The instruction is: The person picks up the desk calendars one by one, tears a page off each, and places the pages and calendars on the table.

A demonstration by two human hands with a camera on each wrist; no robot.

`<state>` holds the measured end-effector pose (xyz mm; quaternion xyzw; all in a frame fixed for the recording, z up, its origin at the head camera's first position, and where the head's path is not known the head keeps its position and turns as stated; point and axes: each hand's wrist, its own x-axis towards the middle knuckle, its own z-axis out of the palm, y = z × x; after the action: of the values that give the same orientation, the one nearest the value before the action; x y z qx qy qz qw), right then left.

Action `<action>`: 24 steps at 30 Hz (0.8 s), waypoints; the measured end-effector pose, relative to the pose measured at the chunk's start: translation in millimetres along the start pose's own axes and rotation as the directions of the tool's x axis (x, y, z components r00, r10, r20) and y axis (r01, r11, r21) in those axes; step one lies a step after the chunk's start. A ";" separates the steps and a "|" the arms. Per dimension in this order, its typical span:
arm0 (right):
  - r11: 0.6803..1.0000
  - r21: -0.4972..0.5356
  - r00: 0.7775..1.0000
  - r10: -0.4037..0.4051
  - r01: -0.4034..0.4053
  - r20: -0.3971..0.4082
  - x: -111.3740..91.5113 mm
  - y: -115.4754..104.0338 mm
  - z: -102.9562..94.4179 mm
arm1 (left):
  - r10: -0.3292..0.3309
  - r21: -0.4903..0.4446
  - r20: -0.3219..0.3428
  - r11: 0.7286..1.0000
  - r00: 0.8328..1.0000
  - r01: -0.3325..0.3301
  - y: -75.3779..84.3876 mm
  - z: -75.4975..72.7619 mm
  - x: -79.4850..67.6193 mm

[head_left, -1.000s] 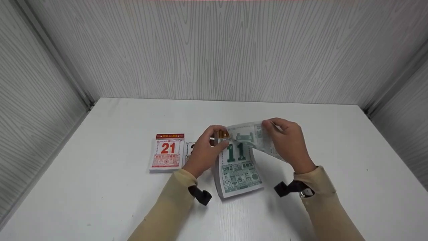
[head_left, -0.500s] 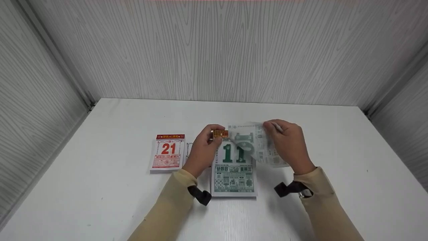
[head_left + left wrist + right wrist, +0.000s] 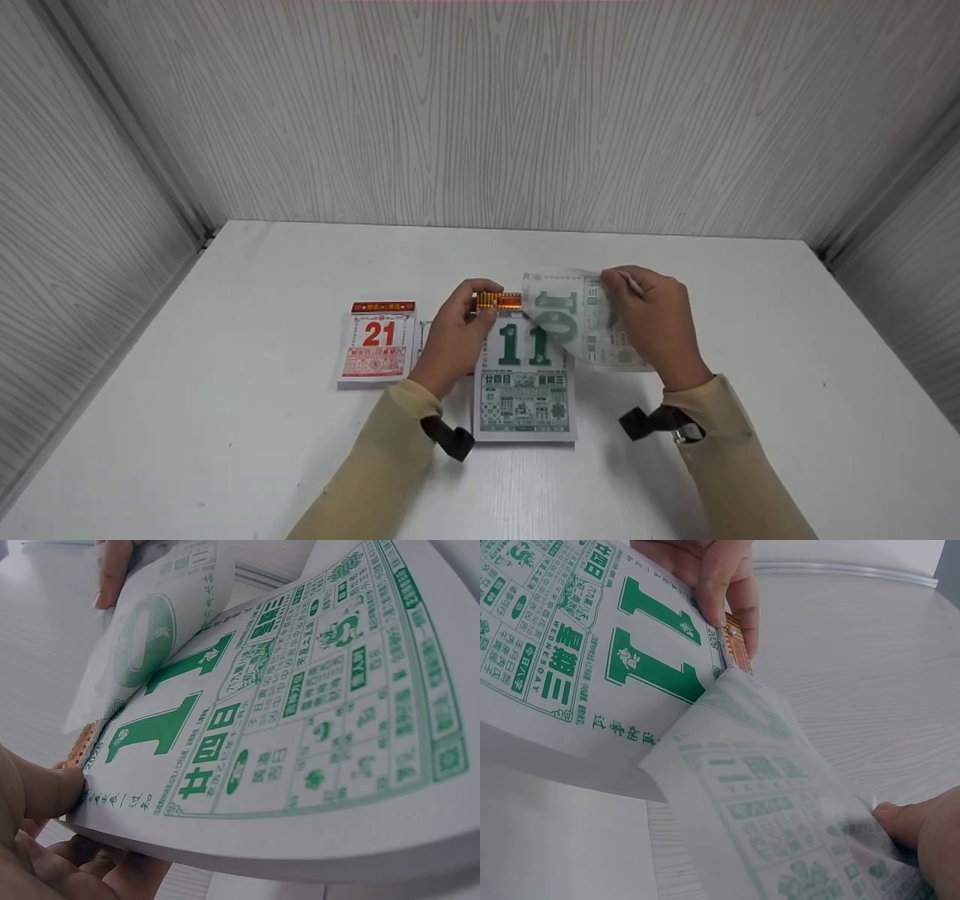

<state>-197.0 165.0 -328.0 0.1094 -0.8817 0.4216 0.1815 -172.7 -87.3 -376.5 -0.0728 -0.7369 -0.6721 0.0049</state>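
A thick tear-off calendar (image 3: 523, 405) with a green 11 on its top sheet is gripped by my left hand (image 3: 452, 341). The thumb presses the front at the upper left corner, beside the gold and red binding strip (image 3: 499, 301); the fingers go behind. My right hand (image 3: 660, 330) pinches a thin calendar page (image 3: 570, 315) by its bunched end. That page, with a green 10 showing through, is folded over to the right. Its left part is loose from the strip; in the right wrist view the page (image 3: 757, 780) meets the strip near its far end.
A smaller calendar (image 3: 376, 345) with a red 21 lies on the white table (image 3: 225, 435) to the left. Another calendar (image 3: 424, 335) beside it is mostly hidden by my left hand. Grey wood-grain panels (image 3: 480, 112) stand behind and at both sides.
The page has come away further from the strip towards the right, baring more gold. My right hand has shifted slightly right. The calendar, tilted at first, now lies straighter.
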 end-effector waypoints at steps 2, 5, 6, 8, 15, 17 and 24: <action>1.000 -0.003 1.000 -0.002 0.002 -0.003 -0.1 0.3 -0.3 | -0.001 0.002 -0.004 1.000 1.000 0.001 -0.2 0.1 0.2; 1.000 -0.003 1.000 -0.006 0.006 -0.006 0.0 0.7 -0.4 | -0.004 0.008 -0.008 1.000 1.000 0.004 -0.6 0.1 0.3; 1.000 -0.003 1.000 -0.008 0.007 -0.008 -0.1 0.8 -0.5 | -0.006 0.010 -0.008 1.000 1.000 0.006 -0.7 0.1 0.3; 1.000 -0.004 1.000 -0.012 0.012 -0.013 -0.2 1.4 -0.6 | -0.016 0.001 -0.005 1.000 1.000 0.016 -0.8 0.2 0.5; 1.000 0.015 1.000 -0.015 0.015 0.013 -0.1 1.5 0.7 | -0.050 -0.036 0.025 0.998 0.998 0.051 0.3 1.2 0.5; 0.999 0.033 0.998 -0.009 0.007 0.055 -0.5 0.1 1.7 | -0.051 -0.024 0.041 0.998 0.998 0.052 0.0 1.4 -0.3; 0.999 0.036 0.991 -0.031 0.027 0.130 -1.8 -2.4 2.7 | -0.014 0.015 0.056 1.000 0.998 0.013 -3.4 4.7 0.7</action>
<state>-195.1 161.4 -328.5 0.1526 -0.8825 0.4261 0.1277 -173.4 -82.9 -380.2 -0.0867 -0.7422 -0.6642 -0.0197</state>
